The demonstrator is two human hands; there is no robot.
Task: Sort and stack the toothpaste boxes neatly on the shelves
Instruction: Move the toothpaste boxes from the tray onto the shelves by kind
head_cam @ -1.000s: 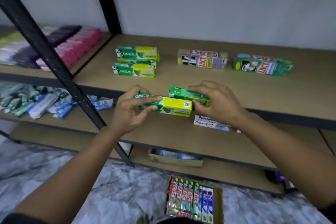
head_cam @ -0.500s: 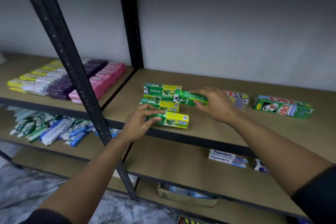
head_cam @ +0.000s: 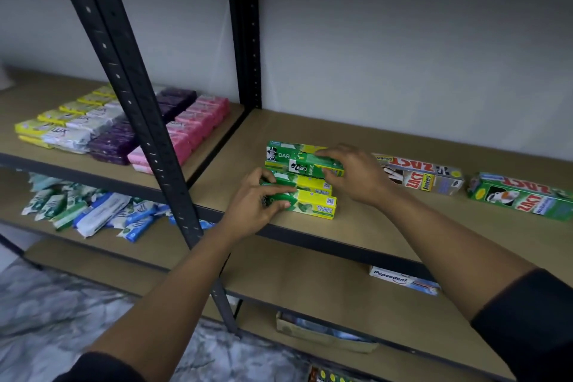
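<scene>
a: item, front darlie box (head_cam: 313, 208): lies near the shelf (head_cam: 387, 226) lip, long axis left to right, left hand (head_cam: 260, 205) clamped on its left end
b: item, second darlie box (head_cam: 316, 166): right hand (head_cam: 356, 177) closed round it, over the rear darlie stack (head_cam: 279, 153), same axis; right hand nearer there

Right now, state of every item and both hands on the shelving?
left hand: gripping the front Darlie box, at the shelf's front edge.
right hand: holding a Darlie box over the rear Darlie stack.
grey Zact box: lying flat, untouched.
green Zact box: lying flat, apart.
Pepsodent box: flat on the lower shelf.
soap bars: in neat rows.
</scene>
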